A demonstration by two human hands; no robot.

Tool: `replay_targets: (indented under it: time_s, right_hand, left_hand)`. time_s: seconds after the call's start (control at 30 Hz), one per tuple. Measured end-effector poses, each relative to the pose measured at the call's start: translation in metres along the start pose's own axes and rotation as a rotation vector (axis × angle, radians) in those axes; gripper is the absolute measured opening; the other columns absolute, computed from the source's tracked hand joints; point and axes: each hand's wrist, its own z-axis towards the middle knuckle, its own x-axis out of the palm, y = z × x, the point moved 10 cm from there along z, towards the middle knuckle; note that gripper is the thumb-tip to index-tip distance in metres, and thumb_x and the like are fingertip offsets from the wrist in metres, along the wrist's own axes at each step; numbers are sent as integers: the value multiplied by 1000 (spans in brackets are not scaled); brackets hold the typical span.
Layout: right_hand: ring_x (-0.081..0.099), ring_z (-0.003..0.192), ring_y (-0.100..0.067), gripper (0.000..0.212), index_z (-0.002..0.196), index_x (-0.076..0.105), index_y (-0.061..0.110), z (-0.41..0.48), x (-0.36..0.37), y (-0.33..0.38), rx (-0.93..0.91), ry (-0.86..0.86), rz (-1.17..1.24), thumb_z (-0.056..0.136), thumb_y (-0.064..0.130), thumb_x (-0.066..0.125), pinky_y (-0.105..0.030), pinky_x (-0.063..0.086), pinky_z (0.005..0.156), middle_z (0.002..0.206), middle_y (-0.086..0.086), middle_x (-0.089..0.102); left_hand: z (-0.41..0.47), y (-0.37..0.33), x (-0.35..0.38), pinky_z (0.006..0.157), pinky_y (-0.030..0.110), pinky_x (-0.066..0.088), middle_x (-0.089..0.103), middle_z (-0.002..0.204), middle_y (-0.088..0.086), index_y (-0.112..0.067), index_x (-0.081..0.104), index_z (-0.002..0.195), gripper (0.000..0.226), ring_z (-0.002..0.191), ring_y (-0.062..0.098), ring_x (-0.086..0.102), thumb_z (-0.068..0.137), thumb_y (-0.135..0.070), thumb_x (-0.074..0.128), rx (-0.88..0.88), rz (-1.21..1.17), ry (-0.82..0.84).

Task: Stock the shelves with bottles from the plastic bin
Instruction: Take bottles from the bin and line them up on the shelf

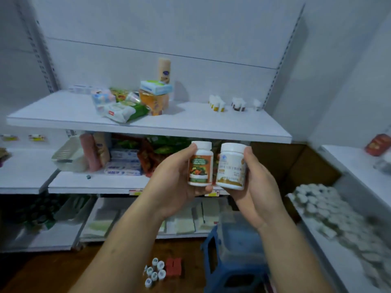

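Observation:
My left hand (173, 182) grips a white bottle with an orange and green label (200, 166), held upright below the front edge of the upper shelf (190, 125). My right hand (258, 187) grips a wider white bottle with a gold and white label (231, 168), tilted slightly and almost touching the first bottle. At the back right of the upper shelf stand several small white bottles (216, 104) in short rows, with more small bottles (238, 104) beside them. A clear plastic bin (239, 235) sits blurred on a blue stool (232, 271) below my right forearm.
Packets, a tissue box and an orange jar (152, 100) crowd the upper shelf's middle left. The lower shelf (95, 182) holds packets and boxes. To the right, a side shelf carries many white bottles (321, 206). On the wooden floor lie several small white caps (155, 271) and a red item.

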Motion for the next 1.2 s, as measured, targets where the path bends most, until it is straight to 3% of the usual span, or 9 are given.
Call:
replay_targets:
  time_s: [0.2,0.33,0.43,0.57,0.8,0.93,1.03,1.13,1.2]
  right_hand:
    - [68,122,-36,56,134,67,9,-39,-80,58,-128,-238,-29,92,45,61,-59,54,104,129,-22,71]
    - [75,107,-25,55,132,68,15,-75,-131,90,-212,-412,-40,87,46,63,-40,62,81,120,-14,76]
    - [71,119,-29,59,137,65,16,-95,-167,108,-257,-520,-33,87,47,64,-44,61,91,126,-15,74]
    - [68,125,-33,60,142,61,15,-109,-209,123,-295,-580,-25,91,48,62,-57,54,106,133,-15,71]
    - [68,124,-36,56,142,61,15,-113,-287,149,-314,-595,-1,96,46,60,-65,48,110,131,-17,71]
    - [67,126,-32,52,142,62,20,-113,-332,168,-307,-600,-51,98,47,56,-63,46,113,133,-12,71]
    - [71,121,-26,46,129,72,28,-116,-357,182,-310,-612,-80,92,50,57,-59,49,110,127,-7,75]
    - [72,118,-25,36,119,77,35,-127,-374,188,-303,-639,-116,95,51,56,-55,55,104,125,-8,75]
    - [73,114,-17,31,124,73,33,-142,-385,191,-312,-698,-144,103,43,52,-43,61,94,122,-6,75]
  left_hand:
    - [34,41,72,61,34,61,74,106,15,-9,68,131,44,87,27,74,102,-40,57,-110,42,156]
    - [50,80,119,67,38,61,72,120,21,-13,70,132,42,104,33,70,101,-41,62,-203,94,261]
    - [59,106,157,70,38,62,73,113,16,-15,72,129,38,98,28,73,103,-40,60,-249,126,343]
    - [67,132,204,73,38,64,77,111,11,-17,72,129,36,93,24,77,105,-38,55,-283,126,449]
    - [93,176,272,68,38,64,77,118,13,-22,81,114,31,99,27,77,106,-33,53,-300,173,482]
    - [108,202,308,65,36,62,77,116,14,-21,80,115,33,92,24,77,106,-33,51,-308,192,484]
    - [116,222,332,66,36,62,75,120,17,-19,78,121,35,94,26,76,104,-33,52,-316,194,509]
    - [121,243,349,69,38,63,73,126,20,-18,74,129,38,101,31,74,103,-35,53,-355,194,528]
    - [121,259,357,68,38,63,72,129,20,-16,70,134,39,107,33,73,104,-36,53,-408,178,537]
